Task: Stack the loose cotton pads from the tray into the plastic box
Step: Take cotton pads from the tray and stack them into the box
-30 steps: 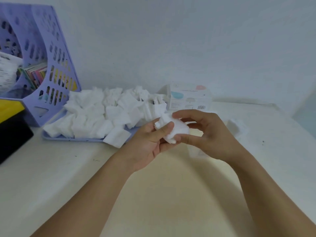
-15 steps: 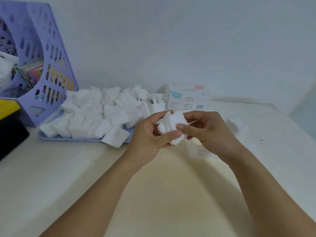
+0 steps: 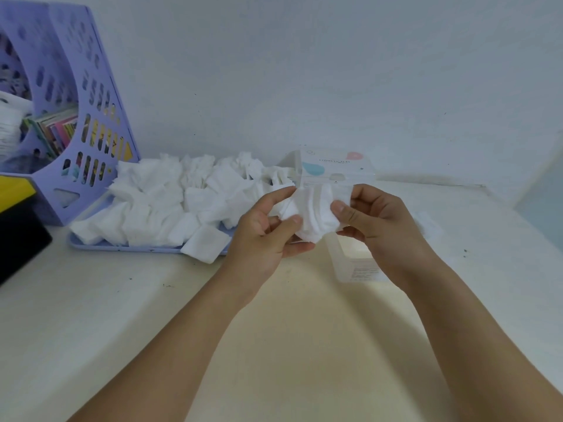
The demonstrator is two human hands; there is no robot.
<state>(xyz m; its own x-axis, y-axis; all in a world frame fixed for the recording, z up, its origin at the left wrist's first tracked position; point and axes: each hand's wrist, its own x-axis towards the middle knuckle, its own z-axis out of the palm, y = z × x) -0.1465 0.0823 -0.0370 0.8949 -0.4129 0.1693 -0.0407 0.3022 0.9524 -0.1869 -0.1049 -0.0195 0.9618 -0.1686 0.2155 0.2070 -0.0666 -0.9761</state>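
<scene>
Between both hands I hold a small bunch of white cotton pads (image 3: 315,213) above the table. My left hand (image 3: 263,228) pinches its left side with thumb and fingers. My right hand (image 3: 374,220) grips its right side, thumb on the front. Just below and behind my right hand stands the clear plastic box (image 3: 358,268), partly hidden by the wrist. A heap of loose cotton pads (image 3: 170,205) fills the lilac tray (image 3: 122,246) at the back left; one pad (image 3: 205,248) hangs over its front edge.
A printed cotton-pad carton (image 3: 335,172) stands by the wall behind my hands. A lilac file holder (image 3: 76,117) with papers is at the far left, a black and yellow object (image 3: 18,226) in front of it. A white scrap (image 3: 429,222) lies right of the box.
Both hands have worked the bunch of pads, spreading it wider between them and lifting it slightly. My right thumb now sits on the front of the pads.
</scene>
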